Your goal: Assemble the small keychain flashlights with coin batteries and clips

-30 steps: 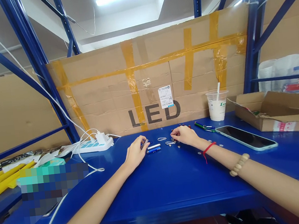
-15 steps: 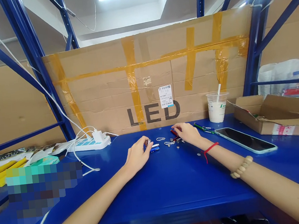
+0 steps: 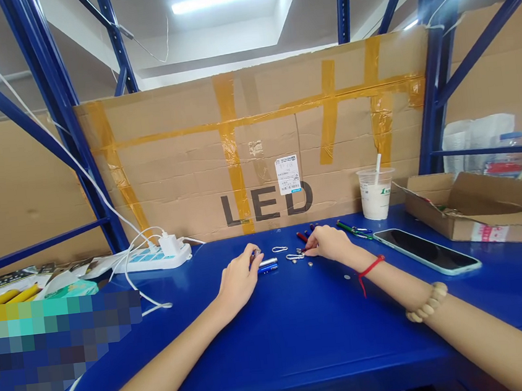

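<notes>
Between left grip (image 3: 237,281), pinching something shiny (image 3: 257,251), and right grip (image 3: 332,243), closure unclear, lie clips (image 3: 280,249).

Left hand (image 3: 238,277) curls thumb towards fingers; right hand (image 3: 330,243) arches palm-down, fingertips lowered.

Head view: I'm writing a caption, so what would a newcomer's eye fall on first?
Probably the large brown cardboard sheet marked LED, at the back of the blue tabletop. Next, perhaps the bare left hand and right hand, with silver metal clips between them. A black-screened, pale-blue-edged phone lies at the right.
</notes>
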Tool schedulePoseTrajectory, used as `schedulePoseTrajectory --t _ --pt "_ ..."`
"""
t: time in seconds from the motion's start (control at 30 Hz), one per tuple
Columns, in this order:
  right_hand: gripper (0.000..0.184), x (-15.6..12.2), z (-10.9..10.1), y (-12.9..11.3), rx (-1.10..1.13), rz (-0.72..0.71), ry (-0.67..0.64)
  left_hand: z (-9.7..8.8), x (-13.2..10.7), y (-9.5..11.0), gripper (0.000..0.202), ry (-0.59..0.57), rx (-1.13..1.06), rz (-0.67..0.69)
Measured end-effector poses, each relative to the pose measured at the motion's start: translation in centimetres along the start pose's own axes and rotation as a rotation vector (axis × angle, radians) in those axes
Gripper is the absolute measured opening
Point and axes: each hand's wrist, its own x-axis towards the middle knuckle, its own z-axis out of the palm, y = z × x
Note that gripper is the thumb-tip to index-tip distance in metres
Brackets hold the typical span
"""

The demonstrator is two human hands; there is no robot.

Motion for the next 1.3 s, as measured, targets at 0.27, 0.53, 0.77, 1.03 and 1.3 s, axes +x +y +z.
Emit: schedulePoseTrajectory --t 0.27,0.53,0.77,1.03,1.3 --pt "0.01 -0.2 0.4 -0.4 -0.027 -0.009 -0.014 0.1 0.1 -0.2 0.029 -0.041 -0.003 -0.083" --pt "0.005 -0.5 -0.1 -1.0 -0.035 -0.052 0.051 0.2 0.3 -0.6 0.033 0.059 -0.15 -0.158" --pt "0.015 -0.5 -0.6 -0.9 0.104 -0.074 0.318 0.6 0.7 -1.4 0.034 0.086 -0.31 -0.131" --pt "0.018 -1.7 0.5 -3.1 0.527 -0.322 0.249 0.7 0.3 -0.1 0.029 -0.052 -0.382 0.115" --pt "0.018 -2.1 0.5 -3.9 0.782 -0.431 0.242 1.1 -0.2 0.3 0.022 -0.108 -0.423 0.194"
